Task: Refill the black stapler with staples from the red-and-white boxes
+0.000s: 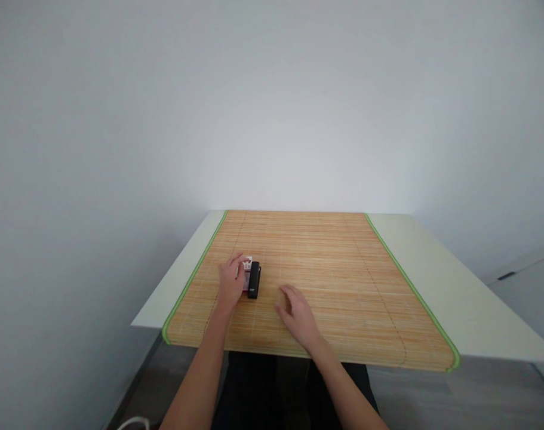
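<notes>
On the bamboo mat, left of centre, lies a black stapler [254, 279], its long side pointing away from me. Close against its left side is a small printed item [246, 282], white at the far end and pinkish at the near end, partly covered by my fingers; whether it is one piece or two I cannot make out. My left hand [232, 278] reaches over this item with thumb and fingers apart, its fingertips at the white part. My right hand [296, 313] rests on the mat to the right of the stapler, fingers loosely bent and apart, holding nothing.
A bamboo mat [316, 257] with green edging covers the middle of a white table [433, 269]. The table's far edge meets a pale wall [272, 107]. A white cable-like loop [135, 421] shows below at the lower left, and a white cabinet front [531, 283] at the right.
</notes>
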The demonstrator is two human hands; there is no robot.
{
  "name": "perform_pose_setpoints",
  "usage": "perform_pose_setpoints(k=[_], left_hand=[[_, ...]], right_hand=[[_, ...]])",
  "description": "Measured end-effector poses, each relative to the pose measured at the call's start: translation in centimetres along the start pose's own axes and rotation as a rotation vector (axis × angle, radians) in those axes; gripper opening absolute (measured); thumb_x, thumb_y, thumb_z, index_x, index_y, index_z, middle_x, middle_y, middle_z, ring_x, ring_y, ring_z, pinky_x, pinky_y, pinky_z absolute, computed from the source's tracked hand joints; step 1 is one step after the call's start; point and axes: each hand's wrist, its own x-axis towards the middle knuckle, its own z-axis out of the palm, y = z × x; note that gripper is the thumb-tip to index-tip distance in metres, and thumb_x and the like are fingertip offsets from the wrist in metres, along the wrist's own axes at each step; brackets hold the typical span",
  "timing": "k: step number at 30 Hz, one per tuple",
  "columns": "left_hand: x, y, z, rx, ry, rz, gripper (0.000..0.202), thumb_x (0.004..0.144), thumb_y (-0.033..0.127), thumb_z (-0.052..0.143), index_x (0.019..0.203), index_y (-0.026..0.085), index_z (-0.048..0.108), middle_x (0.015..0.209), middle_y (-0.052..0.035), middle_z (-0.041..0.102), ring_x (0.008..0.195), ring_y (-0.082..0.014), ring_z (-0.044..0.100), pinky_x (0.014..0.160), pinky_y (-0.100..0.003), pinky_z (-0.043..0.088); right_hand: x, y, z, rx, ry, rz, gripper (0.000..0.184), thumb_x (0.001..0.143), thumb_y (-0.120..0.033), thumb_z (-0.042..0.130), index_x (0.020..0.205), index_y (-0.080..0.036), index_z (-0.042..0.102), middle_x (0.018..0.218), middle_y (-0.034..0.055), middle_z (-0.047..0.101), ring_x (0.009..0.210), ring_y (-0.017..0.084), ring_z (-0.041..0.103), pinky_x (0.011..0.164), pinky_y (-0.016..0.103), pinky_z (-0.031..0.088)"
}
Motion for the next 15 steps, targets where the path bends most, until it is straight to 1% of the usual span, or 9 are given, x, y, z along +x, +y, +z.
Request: perform_pose_setpoints(k=[2,3,4,5,6,8,11,13,15], left_hand=[[-0.4,2.4,-0.4,-0.059,0.047,0.007,0.031,0.106,0.029,0.039,0.119,0.024,0.067,0.137,-0.0069,0.065,0.131,-0.0245,0.057,0.117,-0.054,0.040],[-1.0,3.8,-0.1,-0.103,0.053,0.019,0.032,0.107,0.029,0.038,0.122,0.024,0.065,0.136,-0.0070,0.065,0.130,-0.0231,0.058,0.116,-0.050,0.042],[-1.8,5.2,0.5,-0.142,0.022,0.040,0.033,0.107,0.029,0.036,0.126,0.024,0.063,0.135,-0.0066,0.066,0.128,-0.0218,0.059,0.115,-0.047,0.044],[-2.8,6.7,1.3,-0.171,-0.049,0.074,0.034,0.107,0.029,0.036,0.129,0.025,0.062,0.134,-0.0063,0.066,0.128,-0.0212,0.060,0.114,-0.045,0.045],[-3.9,8.0,2.4,-0.179,-0.157,0.113,0.036,0.107,0.029,0.036,0.133,0.026,0.060,0.135,-0.0061,0.066,0.128,-0.0211,0.060,0.114,-0.044,0.046],[-6.2,9.9,4.9,-0.131,-0.314,0.174,0.037,0.106,0.029,0.039,0.137,0.026,0.059,0.136,-0.0062,0.066,0.130,-0.0215,0.059,0.115,-0.044,0.046],[-8.8,10.9,8.0,-0.020,-0.385,0.207,0.045,0.105,0.026,0.038,0.150,0.023,0.048,0.152,-0.0070,0.055,0.143,-0.0211,0.048,0.122,-0.044,0.039],[-9.7,10.8,9.1,0.071,-0.385,0.210,0.051,0.105,0.027,0.038,0.155,0.021,0.040,0.161,-0.0078,0.045,0.150,-0.0226,0.039,0.126,-0.047,0.032],[-10.1,10.5,9.5,0.157,-0.383,0.206,0.051,0.106,0.029,0.038,0.156,0.022,0.040,0.164,-0.0077,0.040,0.154,-0.0249,0.032,0.128,-0.051,0.027]], right_hand=[[-1.2,2.0,-2.5,-0.045,0.005,0.026,0.045,0.102,-0.040,0.049,0.145,-0.027,0.055,0.146,0.0086,0.059,0.139,0.025,0.052,0.120,0.048,0.040],[-1.6,2.9,-3.6,-0.081,0.008,0.042,0.047,0.103,-0.042,0.047,0.147,-0.027,0.054,0.147,0.0087,0.059,0.141,0.026,0.050,0.120,0.050,0.039],[-1.8,3.8,-4.6,-0.125,-0.007,0.055,0.049,0.103,-0.043,0.045,0.150,-0.027,0.051,0.150,0.0086,0.057,0.144,0.026,0.047,0.121,0.051,0.037],[-2.0,4.6,-5.3,-0.180,-0.027,0.063,0.051,0.103,-0.043,0.044,0.152,-0.027,0.049,0.152,0.0080,0.055,0.147,0.027,0.044,0.122,0.053,0.035],[-2.1,5.2,-5.8,-0.239,-0.049,0.070,0.053,0.104,-0.043,0.042,0.154,-0.028,0.047,0.156,0.0068,0.052,0.149,0.027,0.040,0.123,0.054,0.032],[-2.0,5.8,-6.3,-0.357,-0.088,0.079,0.054,0.104,-0.042,0.040,0.157,-0.030,0.042,0.161,0.0033,0.045,0.154,0.027,0.033,0.125,0.055,0.027],[-1.9,5.7,-6.2,-0.490,-0.103,0.095,0.055,0.105,-0.041,0.037,0.160,-0.033,0.035,0.166,-0.0008,0.036,0.157,0.024,0.026,0.126,0.051,0.022],[-2.0,5.3,-5.9,-0.542,-0.109,0.105,0.056,0.106,-0.041,0.035,0.161,-0.034,0.033,0.167,-0.0019,0.033,0.157,0.023,0.024,0.127,0.049,0.020],[-2.0,4.9,-5.8,-0.571,-0.121,0.113,0.056,0.106,-0.041,0.034,0.162,-0.034,0.030,0.168,-0.0026,0.031,0.158,0.022,0.023,0.127,0.048,0.018]])
